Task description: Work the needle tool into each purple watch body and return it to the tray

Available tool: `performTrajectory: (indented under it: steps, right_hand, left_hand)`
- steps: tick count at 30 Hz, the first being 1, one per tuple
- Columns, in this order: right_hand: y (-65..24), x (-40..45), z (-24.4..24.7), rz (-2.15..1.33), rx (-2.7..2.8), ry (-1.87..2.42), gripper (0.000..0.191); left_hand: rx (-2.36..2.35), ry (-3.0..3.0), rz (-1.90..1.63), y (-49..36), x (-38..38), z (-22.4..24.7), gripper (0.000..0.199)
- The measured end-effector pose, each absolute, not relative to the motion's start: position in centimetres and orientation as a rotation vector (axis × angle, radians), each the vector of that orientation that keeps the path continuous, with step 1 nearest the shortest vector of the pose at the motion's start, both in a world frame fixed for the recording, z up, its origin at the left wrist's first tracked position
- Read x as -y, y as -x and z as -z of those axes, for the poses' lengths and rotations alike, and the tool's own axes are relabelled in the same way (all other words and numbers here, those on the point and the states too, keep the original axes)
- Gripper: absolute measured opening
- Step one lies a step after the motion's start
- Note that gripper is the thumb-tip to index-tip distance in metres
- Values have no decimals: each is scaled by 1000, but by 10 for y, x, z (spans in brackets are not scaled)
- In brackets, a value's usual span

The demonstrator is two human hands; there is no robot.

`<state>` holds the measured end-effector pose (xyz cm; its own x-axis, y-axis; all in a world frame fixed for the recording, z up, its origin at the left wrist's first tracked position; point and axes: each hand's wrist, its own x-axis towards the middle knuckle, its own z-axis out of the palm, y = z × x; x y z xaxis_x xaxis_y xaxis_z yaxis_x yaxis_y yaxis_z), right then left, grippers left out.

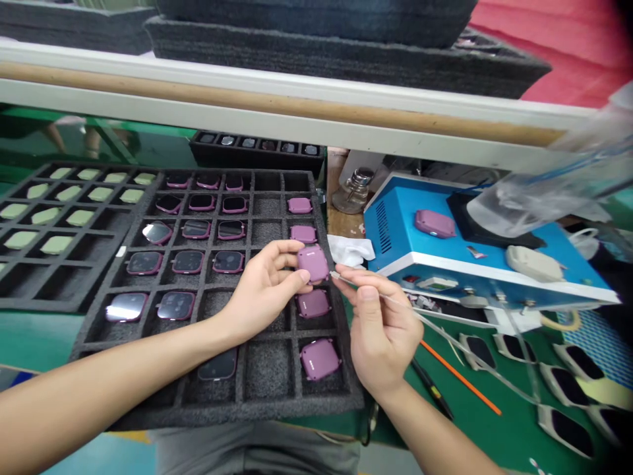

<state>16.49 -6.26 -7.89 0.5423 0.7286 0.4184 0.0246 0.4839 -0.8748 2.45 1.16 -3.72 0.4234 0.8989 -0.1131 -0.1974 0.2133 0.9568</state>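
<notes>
My left hand (pixel 264 290) grips a purple square device case (pixel 313 264) by its side, above a black foam tray (pixel 232 414). My right hand (pixel 380 330) pinches a thin pale pick (pixel 376 291), and its tip sits right by the case's right edge. The tray's cells hold several more purple cases, such as one (pixel 320 359) near my right wrist, and several dark glossy-faced units (pixel 144 262). Some cells show only bare foam.
Left of the tray lies a foam tray of pale green pieces (pixel 64 224). To the right stands a blue machine (pixel 420 231) with a purple case (pixel 434 223) on top. A clear plastic bag (pixel 544 198) hangs over it. An orange-handled tool (pixel 459 376) lies on the green mat (pixel 494 415).
</notes>
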Motion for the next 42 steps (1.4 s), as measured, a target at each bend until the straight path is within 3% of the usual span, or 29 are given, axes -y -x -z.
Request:
performTrajectory:
  steps: [3, 10, 17, 23, 42]
  right_hand:
    - [-165, 63, 79, -503, 908, 978, 15]
    - [-163, 63, 78, -449, 893, 917, 16]
    - [-165, 62, 78, -447, 950, 927, 17]
    - [-166, 62, 80, -440, 982, 964, 17]
    - [-168, 62, 81, -441, 1001, 985, 16]
  left_hand:
    - [-777, -1085, -923, -23, -12, 36, 57]
    - [-819, -1275, -955, -21, -11, 32, 25]
    - [-846, -1145, -885, -24, -8, 35, 31]
    - [-778, -1170, -830, -23, -7, 34, 50]
    - [-762, -1197, -838, -24, -6, 35, 49]
